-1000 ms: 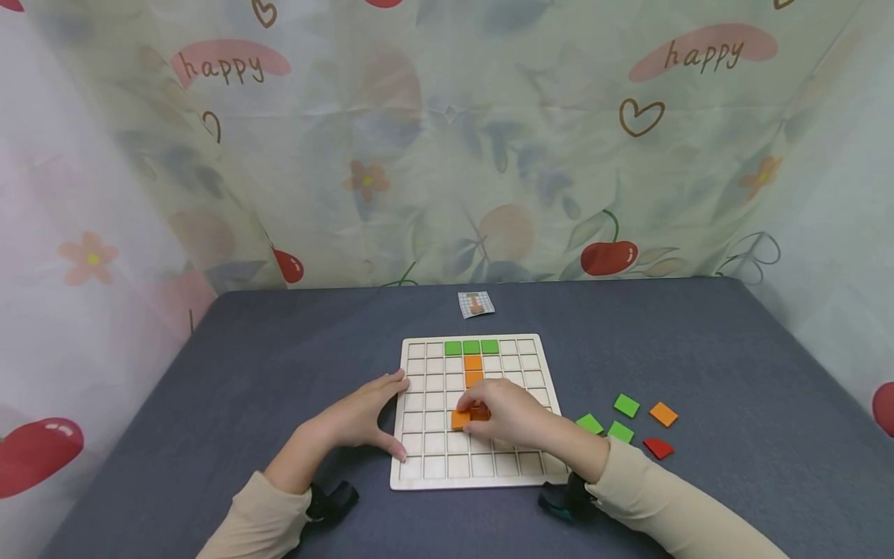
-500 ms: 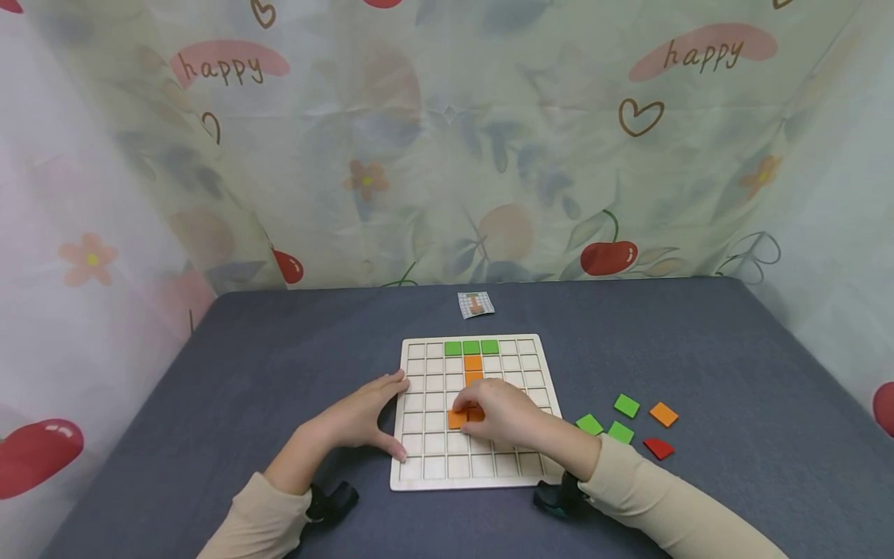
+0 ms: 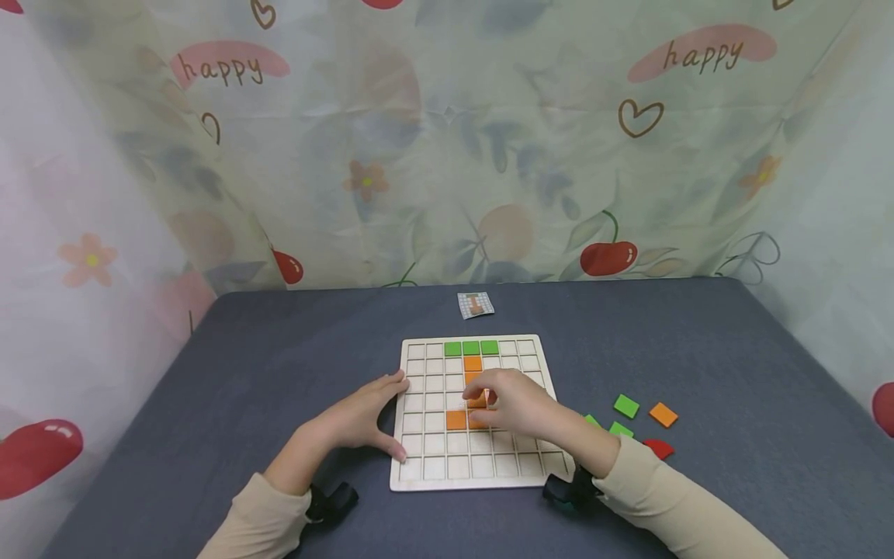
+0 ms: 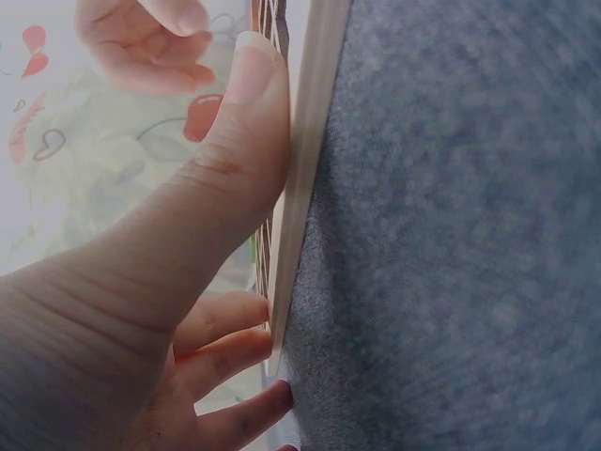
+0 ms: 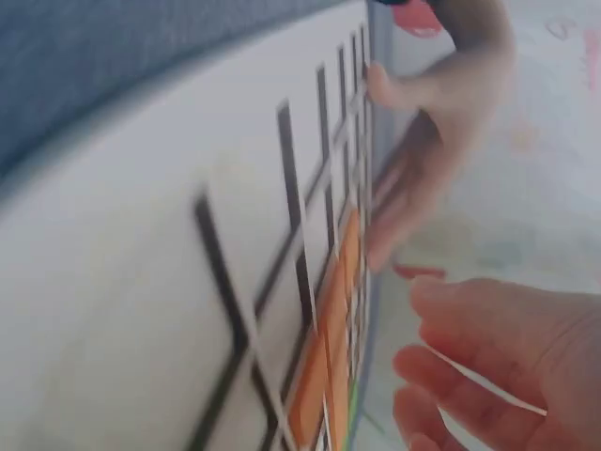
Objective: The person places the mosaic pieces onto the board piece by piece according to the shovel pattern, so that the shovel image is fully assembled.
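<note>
A pale wooden grid board (image 3: pixel 447 467) lies on the table. Three green square tiles (image 3: pixel 471 348) fill cells in its far row, with orange tiles (image 3: pixel 472 362) in a column below them. Farther down, an orange tile (image 3: pixel 456 420) sits flat in a cell, left of another partly covered one. My right hand (image 3: pixel 517 400) hovers over the column, fingers loosely bent and parted; the right wrist view shows nothing between the fingertips (image 5: pixel 432 293). My left hand (image 3: pixel 352 415) rests against the board's left edge, thumb (image 4: pixel 249 113) and fingers spread along it.
Right of the board lie loose tiles: green (image 3: pixel 626 405), orange (image 3: pixel 663 414) and a red one (image 3: pixel 658 447), some partly behind the right forearm. A small printed card (image 3: pixel 476 305) lies beyond the board. Patterned cloth (image 3: pixel 447 155) hangs behind the dark table (image 3: pixel 314 326).
My right hand has let go of the orange tile, which slid slightly left into its cell. The hand then lifted and moved right. My left hand has stayed in place.
</note>
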`<state>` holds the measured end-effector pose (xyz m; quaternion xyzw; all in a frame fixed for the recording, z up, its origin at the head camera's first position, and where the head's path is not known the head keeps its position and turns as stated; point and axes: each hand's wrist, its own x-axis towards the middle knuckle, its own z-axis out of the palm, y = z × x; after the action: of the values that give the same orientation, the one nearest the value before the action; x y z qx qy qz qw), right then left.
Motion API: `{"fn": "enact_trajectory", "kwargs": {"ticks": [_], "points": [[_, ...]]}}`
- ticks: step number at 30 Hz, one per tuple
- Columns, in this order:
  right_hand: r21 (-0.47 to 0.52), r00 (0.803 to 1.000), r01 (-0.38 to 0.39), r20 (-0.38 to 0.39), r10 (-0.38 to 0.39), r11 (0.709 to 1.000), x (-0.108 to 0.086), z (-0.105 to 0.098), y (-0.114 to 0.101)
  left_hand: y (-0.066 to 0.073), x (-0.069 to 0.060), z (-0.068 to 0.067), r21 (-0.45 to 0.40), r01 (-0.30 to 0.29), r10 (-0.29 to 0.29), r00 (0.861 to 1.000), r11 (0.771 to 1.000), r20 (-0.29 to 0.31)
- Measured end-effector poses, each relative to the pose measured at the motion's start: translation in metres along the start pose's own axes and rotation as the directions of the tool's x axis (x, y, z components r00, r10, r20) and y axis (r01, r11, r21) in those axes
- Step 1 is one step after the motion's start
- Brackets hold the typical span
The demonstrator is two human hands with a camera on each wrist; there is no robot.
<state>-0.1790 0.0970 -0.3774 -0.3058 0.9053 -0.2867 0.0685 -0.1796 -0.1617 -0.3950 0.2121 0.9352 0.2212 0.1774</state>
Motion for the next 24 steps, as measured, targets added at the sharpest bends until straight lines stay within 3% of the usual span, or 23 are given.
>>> {"fn": "enact_trajectory", "kwargs": {"ticks": [6,14,24], "points": [[0.056,0.999,0.016,-0.031,-0.014,0.998,-0.016,-0.019,0.024,0.0,-0.001,0.0,0.0,-0.001,0.001,1.0,1.0,-0.003],[0.022,0.992,-0.075,-0.103,0.077,0.997,-0.041,-0.044,0.054,0.0,-0.002,0.0,-0.004,-0.004,0.004,1.0,1.0,-0.002],[0.015,0.965,-0.197,-0.174,0.196,0.98,-0.069,-0.073,0.086,-0.001,-0.002,0.001,-0.002,0.001,-0.001,1.0,1.0,-0.009]]}}
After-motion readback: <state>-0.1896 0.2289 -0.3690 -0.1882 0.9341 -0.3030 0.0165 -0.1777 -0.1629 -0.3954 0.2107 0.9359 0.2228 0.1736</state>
